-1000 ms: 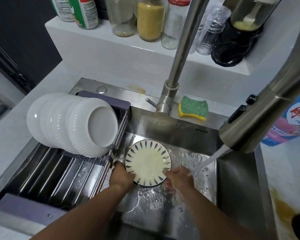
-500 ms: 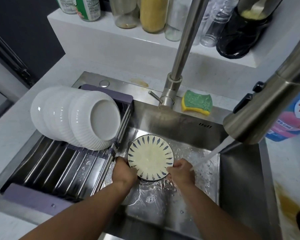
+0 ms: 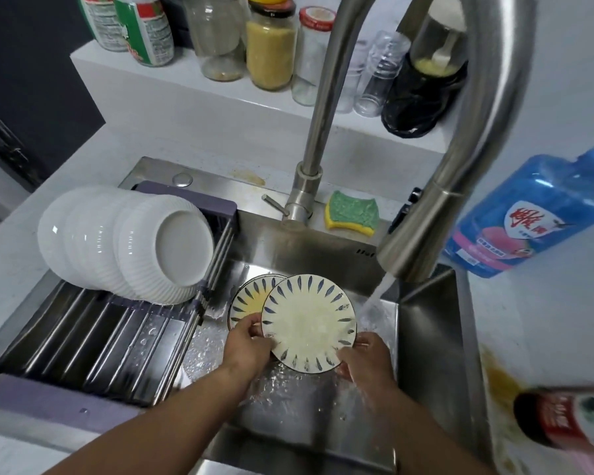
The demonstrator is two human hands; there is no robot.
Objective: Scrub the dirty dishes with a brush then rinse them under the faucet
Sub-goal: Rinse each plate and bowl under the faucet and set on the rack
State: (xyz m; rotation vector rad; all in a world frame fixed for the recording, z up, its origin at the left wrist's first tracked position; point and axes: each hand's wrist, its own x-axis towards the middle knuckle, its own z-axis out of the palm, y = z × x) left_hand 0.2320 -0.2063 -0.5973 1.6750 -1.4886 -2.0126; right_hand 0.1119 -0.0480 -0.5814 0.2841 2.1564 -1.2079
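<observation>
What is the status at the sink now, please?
Both gripping patterned plate at near edge: left hand, right hand. The faucet stream runs just right of it. A second plate underneath; no brush visible.

White desk [image 3: 21,241] wrapped left side and front, yellowish stain [image 3: 498,382] on right stretch. White raised shelf [image 3: 172,84] ran along back, crowded with jars [image 3: 271,46]. Dark panel [image 3: 31,80] stood upper left; pale wall [image 3: 570,63] upper right. Light was soft, even.

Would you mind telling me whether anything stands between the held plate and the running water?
Nothing visible does: the water stream falls just right of the plate held by the left hand and right hand.
</observation>
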